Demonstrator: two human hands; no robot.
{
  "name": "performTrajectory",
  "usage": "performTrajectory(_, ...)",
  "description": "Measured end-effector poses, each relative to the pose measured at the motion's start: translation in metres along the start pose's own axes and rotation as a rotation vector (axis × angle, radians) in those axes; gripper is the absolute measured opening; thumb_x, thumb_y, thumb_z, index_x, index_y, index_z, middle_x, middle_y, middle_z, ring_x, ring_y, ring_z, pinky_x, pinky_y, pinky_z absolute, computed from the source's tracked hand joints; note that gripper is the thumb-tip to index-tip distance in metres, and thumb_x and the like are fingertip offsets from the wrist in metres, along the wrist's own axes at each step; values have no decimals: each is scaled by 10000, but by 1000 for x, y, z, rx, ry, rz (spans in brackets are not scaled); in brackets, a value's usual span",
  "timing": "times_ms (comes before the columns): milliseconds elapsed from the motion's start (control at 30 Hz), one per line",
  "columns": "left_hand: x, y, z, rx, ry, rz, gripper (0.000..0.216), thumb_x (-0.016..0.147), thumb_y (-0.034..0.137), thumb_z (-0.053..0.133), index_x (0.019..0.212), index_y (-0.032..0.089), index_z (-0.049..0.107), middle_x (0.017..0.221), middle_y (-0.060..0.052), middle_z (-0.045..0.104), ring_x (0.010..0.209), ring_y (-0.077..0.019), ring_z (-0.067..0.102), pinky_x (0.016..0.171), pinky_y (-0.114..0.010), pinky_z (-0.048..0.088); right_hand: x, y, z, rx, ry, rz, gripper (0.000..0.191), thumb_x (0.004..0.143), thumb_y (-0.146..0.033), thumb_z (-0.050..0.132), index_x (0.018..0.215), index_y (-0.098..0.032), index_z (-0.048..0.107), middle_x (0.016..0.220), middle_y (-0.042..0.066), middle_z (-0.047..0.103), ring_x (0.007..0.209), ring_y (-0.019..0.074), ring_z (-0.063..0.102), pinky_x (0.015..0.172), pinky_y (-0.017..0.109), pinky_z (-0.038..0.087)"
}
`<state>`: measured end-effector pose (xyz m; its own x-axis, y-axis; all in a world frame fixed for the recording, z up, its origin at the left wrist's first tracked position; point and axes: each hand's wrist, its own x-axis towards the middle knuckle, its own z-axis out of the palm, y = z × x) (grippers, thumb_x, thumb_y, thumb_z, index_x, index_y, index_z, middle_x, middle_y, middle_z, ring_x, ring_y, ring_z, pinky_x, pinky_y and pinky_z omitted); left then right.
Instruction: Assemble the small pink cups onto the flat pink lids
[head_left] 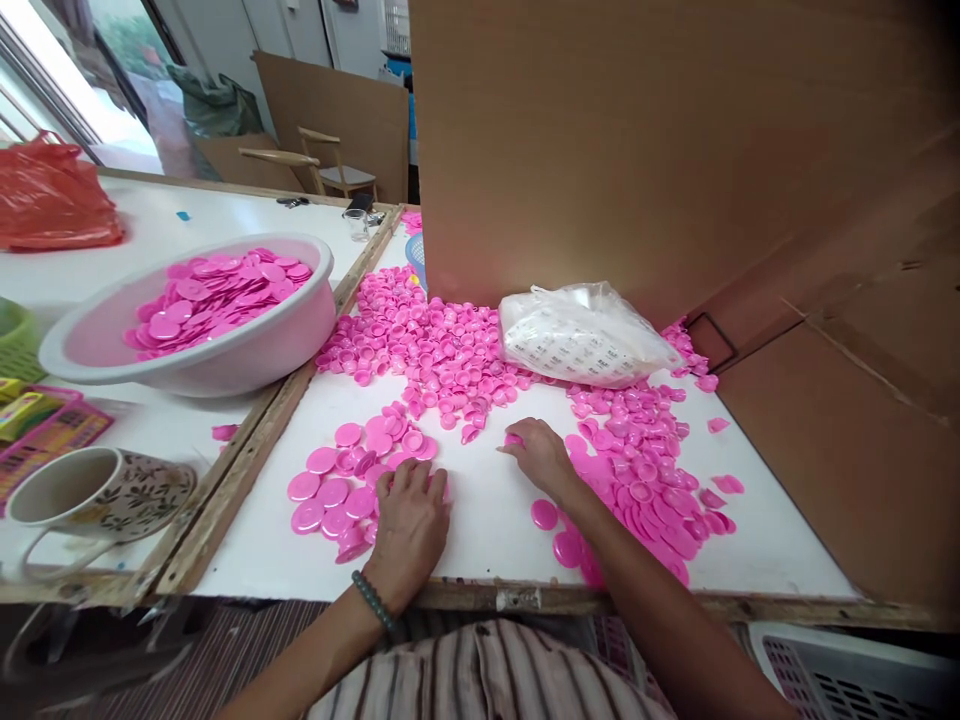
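My left hand (pixel 411 525) rests palm down at the edge of a loose group of round pink plastic discs (pixel 334 492). Its fingers are bent and somewhat apart, with the tips over the pieces; what lies under the palm is hidden. My right hand (pixel 541 460) is closed in a pinch on a small pink plastic piece (pixel 513 438), just above the white tabletop (pixel 480 520). Behind both hands spreads a heap of small pink cup-shaped pieces (pixel 450 350). Under my right forearm lies another pile of pink discs and cups (pixel 645 490).
A white plastic bag (pixel 589 335) sits on the heap, against a tall cardboard sheet (pixel 570 150). At left, a large basin (pixel 225 365) holds pink discs, near a patterned mug (pixel 142 495). A wooden strip (pixel 247 450) divides the tables. A red bag (pixel 56 200) stands farther back.
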<state>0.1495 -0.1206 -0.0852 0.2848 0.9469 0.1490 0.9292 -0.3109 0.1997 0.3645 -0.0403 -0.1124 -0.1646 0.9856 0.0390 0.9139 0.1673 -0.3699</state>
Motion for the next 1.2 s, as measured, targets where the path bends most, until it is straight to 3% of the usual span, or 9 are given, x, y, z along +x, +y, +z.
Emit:
performTrajectory(133,5,15,2,-89,16,146,201,830,199,445,1009,157,526,1136,-110,502,1045,-263,398,846,-404,356,1,15,-6,28,46,101,295,797,-435,555,944,-188,619,877,41,619,797,173,537,658,268,386)
performTrajectory(267,11,31,10,-136,-35,285,174,867,167,370,900,156,540,980,-95,538,928,-226,443,779,-362,388,-8,12,-9,-120,169,-10,322,916,-290,354,796,-168,627,779,55,615,763,166,526,653,268,367)
performTrajectory(367,13,34,16,-118,-77,254,124,855,190,417,834,155,534,861,-79,540,841,-221,450,727,-370,384,-19,-6,-7,-168,231,-170,341,926,-227,313,800,-154,620,786,71,610,777,169,507,678,276,361)
performTrajectory(467,13,28,18,-70,-55,149,95,819,237,504,832,149,538,844,-80,549,876,-241,449,781,-416,354,-26,-28,-2,-113,140,-377,304,922,-222,340,813,-165,618,802,61,613,783,162,504,717,280,358)
performTrajectory(533,12,22,19,-58,-40,124,116,806,258,534,848,151,545,863,-80,565,919,-249,446,841,-444,318,-25,-39,1,-31,88,-412,287,917,-258,371,795,-173,617,785,49,616,770,152,515,716,269,362)
performTrajectory(733,18,16,18,-121,-46,84,183,790,287,570,921,162,541,898,-75,602,949,-245,459,857,-430,286,8,-57,10,-15,174,88,438,861,-490,407,608,-180,586,569,34,572,526,139,495,512,255,307)
performTrajectory(900,33,17,20,-175,-60,-20,279,768,300,601,989,161,502,903,-78,590,944,-240,462,796,-386,298,31,-65,21,55,81,184,345,808,-432,517,562,-201,586,540,7,556,493,124,470,469,238,281)
performTrajectory(1100,49,16,25,-218,-49,-54,236,749,278,626,914,171,496,855,-50,575,912,-228,467,765,-340,299,16,-36,7,153,168,-69,189,801,-276,553,645,-180,601,735,19,556,693,134,496,611,235,379)
performTrajectory(1200,54,17,30,-253,-50,-58,236,752,226,619,938,173,483,849,-47,578,894,-218,485,770,-332,302,4,-24,-1,131,127,-230,142,816,-214,536,696,-181,603,809,37,573,781,155,491,667,257,395)
